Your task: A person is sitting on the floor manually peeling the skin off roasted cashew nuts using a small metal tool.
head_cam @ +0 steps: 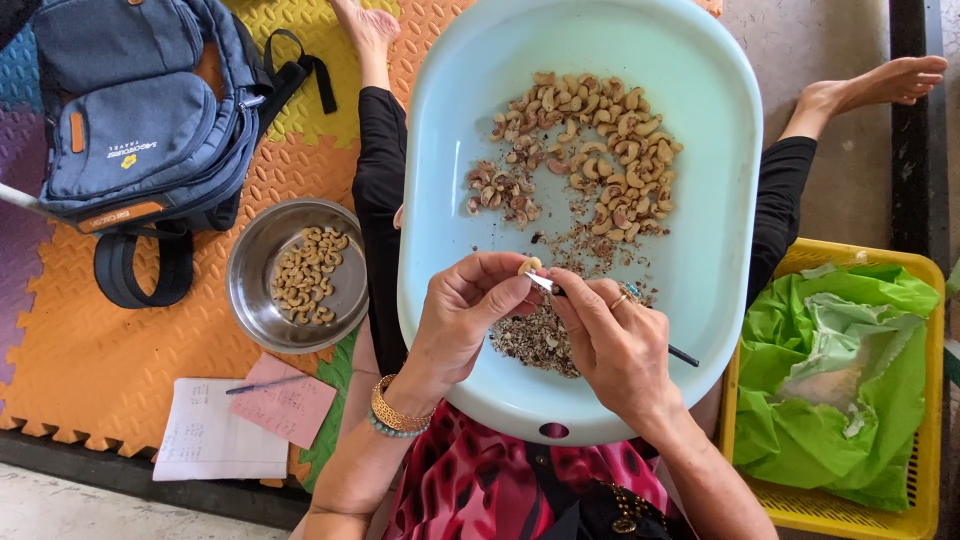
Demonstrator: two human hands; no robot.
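A cashew (pixel 530 265) sits pinched in the fingertips of the left hand (pixel 462 315) over the pale tray (pixel 720 150), while the right hand (pixel 612 340) grips a small knife (pixel 548 285), its blade touching the nut. The blade works close to the left thumb, so a slip could nick it or flick the nut off into the husk scraps (pixel 540 340).

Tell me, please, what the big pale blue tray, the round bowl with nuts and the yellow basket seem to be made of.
The pale blue tray looks like smooth moulded plastic with a soft, dull sheen and a rounded rim. The round bowl seems to be metal, probably steel, since its grey wall reflects light. The yellow basket appears to be rigid plastic with a slotted lattice side.
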